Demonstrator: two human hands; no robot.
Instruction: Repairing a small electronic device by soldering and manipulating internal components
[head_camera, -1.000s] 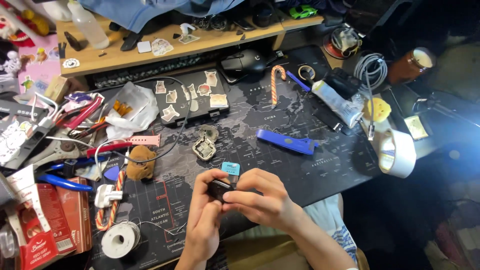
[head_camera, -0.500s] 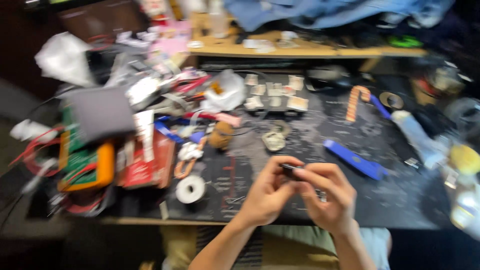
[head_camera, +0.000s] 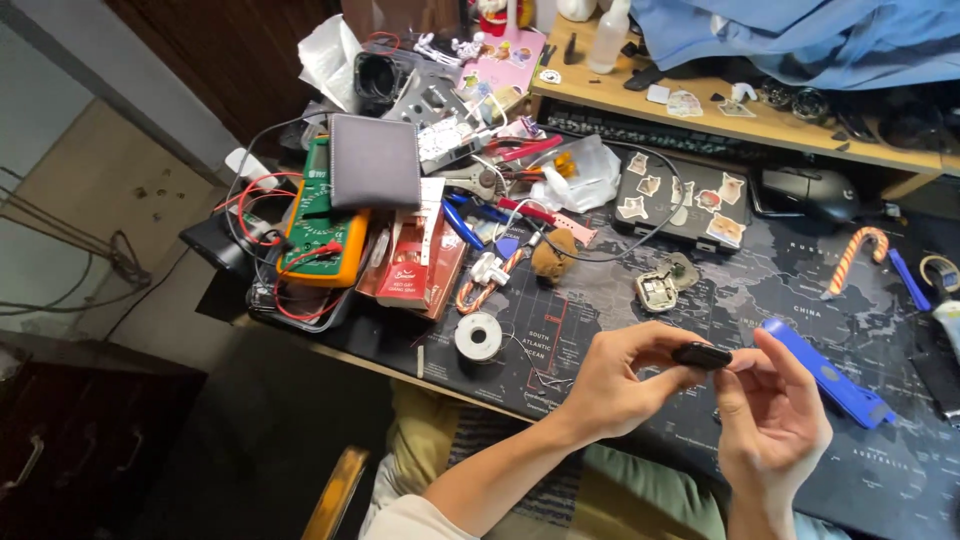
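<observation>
Small black device (head_camera: 702, 355) between both hands, left hand (head_camera: 625, 385) and right hand (head_camera: 775, 420), above cluttered desk mat (head_camera: 800, 270)

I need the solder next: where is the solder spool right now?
In the head view the solder spool lies flat on the dark desk mat near its front edge, left of the left hand and just below the red box.

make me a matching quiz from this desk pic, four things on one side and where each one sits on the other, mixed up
Things:
1. small black oblong device
2. red-and-white striped candy cane
3. green and orange multimeter
4. small spool of silver solder wire

Places:
A. far left of the desk, with red leads around it
B. pinched between the left hand and right hand
C. on the dark map-print mat, near the desk's front edge
D. on the mat toward the right, below the black computer mouse

Pairs: 1-B, 2-D, 3-A, 4-C
</observation>
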